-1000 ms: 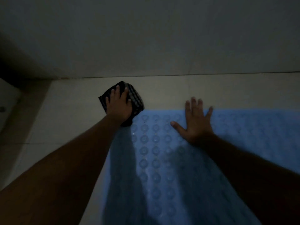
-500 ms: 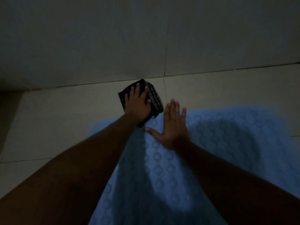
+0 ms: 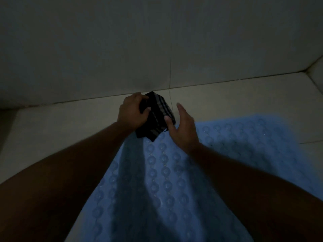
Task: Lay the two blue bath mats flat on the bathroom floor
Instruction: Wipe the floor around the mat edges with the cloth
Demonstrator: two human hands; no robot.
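Note:
One blue bath mat (image 3: pixel 174 180) with rows of round suction cups lies spread on the pale tiled floor, running from the middle to the bottom and right of the view. My left hand (image 3: pixel 133 112) grips a folded dark checked cloth (image 3: pixel 158 117) just past the mat's far edge. My right hand (image 3: pixel 181 128) hovers beside the cloth with fingers spread, its thumb touching the cloth's right side. A second mat is not in sight. The scene is dim.
A tiled wall (image 3: pixel 157 46) rises just behind the hands, meeting the floor (image 3: pixel 52 123) along a grout line. A side wall corner (image 3: pixel 314 67) shows at the far right. Bare floor tiles lie left of the mat.
My left hand lifted from pressing the cloth flat to gripping it. My right hand rose off the mat and moved up to the cloth. The view shifted right.

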